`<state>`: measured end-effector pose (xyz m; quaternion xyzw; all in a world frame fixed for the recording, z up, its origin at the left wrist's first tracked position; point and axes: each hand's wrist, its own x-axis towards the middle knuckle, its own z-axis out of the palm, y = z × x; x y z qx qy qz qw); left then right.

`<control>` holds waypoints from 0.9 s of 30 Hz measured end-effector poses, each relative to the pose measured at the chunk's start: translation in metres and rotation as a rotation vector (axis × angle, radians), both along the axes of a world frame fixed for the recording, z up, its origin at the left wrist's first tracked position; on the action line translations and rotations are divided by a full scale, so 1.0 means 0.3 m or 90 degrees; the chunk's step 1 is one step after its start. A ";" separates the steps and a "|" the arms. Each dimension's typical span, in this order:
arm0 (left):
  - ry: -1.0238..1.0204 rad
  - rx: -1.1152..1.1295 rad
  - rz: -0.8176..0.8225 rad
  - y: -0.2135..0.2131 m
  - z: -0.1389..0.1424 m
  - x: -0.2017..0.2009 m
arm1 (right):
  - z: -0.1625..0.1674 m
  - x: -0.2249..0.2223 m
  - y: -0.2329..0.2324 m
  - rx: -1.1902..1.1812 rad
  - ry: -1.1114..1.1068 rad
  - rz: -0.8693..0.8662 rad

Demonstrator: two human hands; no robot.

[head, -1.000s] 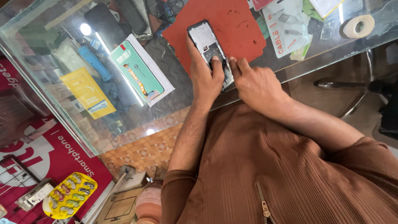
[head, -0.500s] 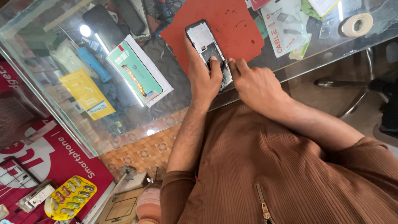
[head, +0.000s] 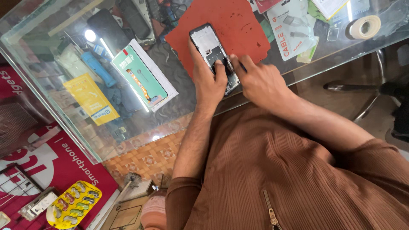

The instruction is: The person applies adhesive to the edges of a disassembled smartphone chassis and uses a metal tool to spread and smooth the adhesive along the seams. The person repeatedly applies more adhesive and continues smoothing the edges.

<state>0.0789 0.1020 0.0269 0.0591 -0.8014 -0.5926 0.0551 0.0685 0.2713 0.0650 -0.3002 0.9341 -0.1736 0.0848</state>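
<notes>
A small opened phone (head: 208,44), its inner frame and board exposed, lies on a red mat (head: 238,25) on the glass counter (head: 128,123). My left hand (head: 208,83) grips the phone's lower part from the left, thumb pressed on its middle. My right hand (head: 260,81) rests at the phone's right edge. Its fingertips pinch what looks like a thin dark tool (head: 242,66) against the phone's lower end. That end of the phone is hidden under my fingers.
On the glass lie a green and white parts packet (head: 142,79), a cable package (head: 289,32) and a tape roll (head: 364,26). A yellow packet (head: 91,99) and a blue item (head: 96,68) sit below the glass. A chair base (head: 358,91) stands at right.
Both hands stay on the phone. My left thumb has shifted slightly across its middle, and the right fingertips have stayed at its lower edge.
</notes>
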 end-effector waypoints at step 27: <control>0.202 0.192 0.131 -0.015 0.128 0.074 | 0.052 -0.071 0.149 -0.352 -0.238 -0.176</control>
